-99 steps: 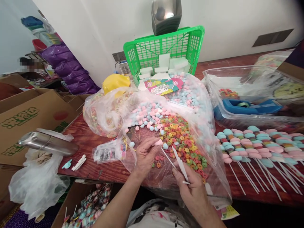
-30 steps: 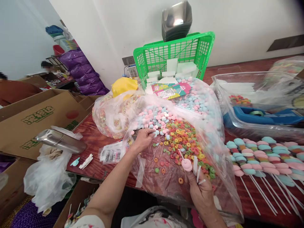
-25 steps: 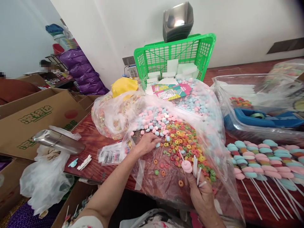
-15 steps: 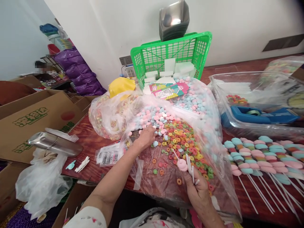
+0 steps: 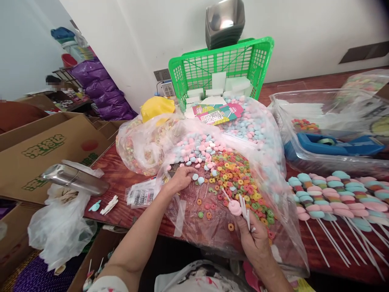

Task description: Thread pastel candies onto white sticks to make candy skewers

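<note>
My left hand (image 5: 181, 179) pinches a light blue marshmallow (image 5: 195, 177) at its fingertips, low over the plastic sheet. Beside it lies another blue marshmallow (image 5: 201, 180), at the front of a pile of pink and blue marshmallows (image 5: 203, 148). Several thin white sticks (image 5: 244, 209) are gripped in my right hand (image 5: 252, 233). One of those sticks passes through a pink marshmallow (image 5: 235, 207), its tip sticking out above. Colourful ring gummies (image 5: 237, 174) spread behind and to the left of my right hand, with a few loose rings (image 5: 208, 206) between my hands.
Finished marshmallow skewers (image 5: 340, 198) lie in rows at the right. Behind them stands a clear bin (image 5: 322, 160) with a blue tape dispenser (image 5: 340, 145). A green basket (image 5: 221, 61) is at the back. A steel flask (image 5: 75, 180) and cardboard boxes (image 5: 57, 150) are at left.
My left hand has drawn back from the marshmallow pile toward me and slightly left, with a blue marshmallow now at its fingertips. My right hand keeps its hold on the sticks.
</note>
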`<control>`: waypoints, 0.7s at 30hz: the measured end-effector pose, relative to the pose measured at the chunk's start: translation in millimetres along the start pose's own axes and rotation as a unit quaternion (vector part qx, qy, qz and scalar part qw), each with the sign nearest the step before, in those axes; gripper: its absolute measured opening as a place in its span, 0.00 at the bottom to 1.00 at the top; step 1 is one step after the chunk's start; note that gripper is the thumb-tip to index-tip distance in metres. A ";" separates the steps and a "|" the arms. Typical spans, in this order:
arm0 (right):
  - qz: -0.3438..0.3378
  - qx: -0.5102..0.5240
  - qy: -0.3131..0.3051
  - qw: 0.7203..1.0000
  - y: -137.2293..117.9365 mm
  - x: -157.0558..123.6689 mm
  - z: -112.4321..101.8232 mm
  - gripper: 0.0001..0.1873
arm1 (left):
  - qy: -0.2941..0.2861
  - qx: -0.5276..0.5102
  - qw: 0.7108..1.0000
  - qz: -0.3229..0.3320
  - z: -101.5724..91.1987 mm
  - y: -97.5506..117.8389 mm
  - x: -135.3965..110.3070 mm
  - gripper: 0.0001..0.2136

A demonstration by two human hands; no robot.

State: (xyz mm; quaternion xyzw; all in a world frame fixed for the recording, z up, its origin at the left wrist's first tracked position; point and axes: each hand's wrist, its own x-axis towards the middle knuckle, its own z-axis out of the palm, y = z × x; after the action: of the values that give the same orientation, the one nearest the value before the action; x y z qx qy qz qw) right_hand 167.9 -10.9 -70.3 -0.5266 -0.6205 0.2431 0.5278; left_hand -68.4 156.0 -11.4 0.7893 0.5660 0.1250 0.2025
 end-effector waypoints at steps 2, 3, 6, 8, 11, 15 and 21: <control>0.001 -0.003 0.004 1.000 0.4 0.1 0.0 0.08 | -0.003 0.007 1.000 0.009 -0.9 0.0 -0.5 0.16; -0.001 -0.005 0.004 1.000 0.2 0.3 0.0 0.08 | -0.001 0.014 1.000 0.014 -2.2 0.9 -1.2 0.15; -0.014 -0.010 0.004 1.000 -1.7 0.9 -0.2 0.08 | 0.018 0.033 0.999 0.025 -6.8 8.0 -3.4 0.14; -0.020 -0.013 0.008 1.000 -2.8 1.2 -0.1 0.09 | 0.014 0.065 0.996 0.054 -7.5 15.6 -4.1 0.13; -0.018 -0.014 0.014 1.000 -2.8 1.3 0.3 0.10 | -0.015 0.147 0.984 0.098 -3.0 27.4 -4.7 0.10; -0.010 0.000 0.002 1.000 -1.7 1.5 0.2 0.09 | -0.011 0.179 0.979 0.092 2.0 33.5 -7.6 0.08; 0.001 -0.004 -0.004 1.000 -0.5 -0.4 -0.1 0.10 | 0.064 0.076 0.994 0.054 -8.2 15.3 -7.5 0.06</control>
State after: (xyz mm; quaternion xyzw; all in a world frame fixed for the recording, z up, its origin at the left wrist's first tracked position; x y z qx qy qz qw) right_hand 167.8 -11.4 -70.0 -0.5289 -0.6227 0.2432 0.5229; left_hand -61.5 146.2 3.2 0.8224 0.5419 0.1424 0.0981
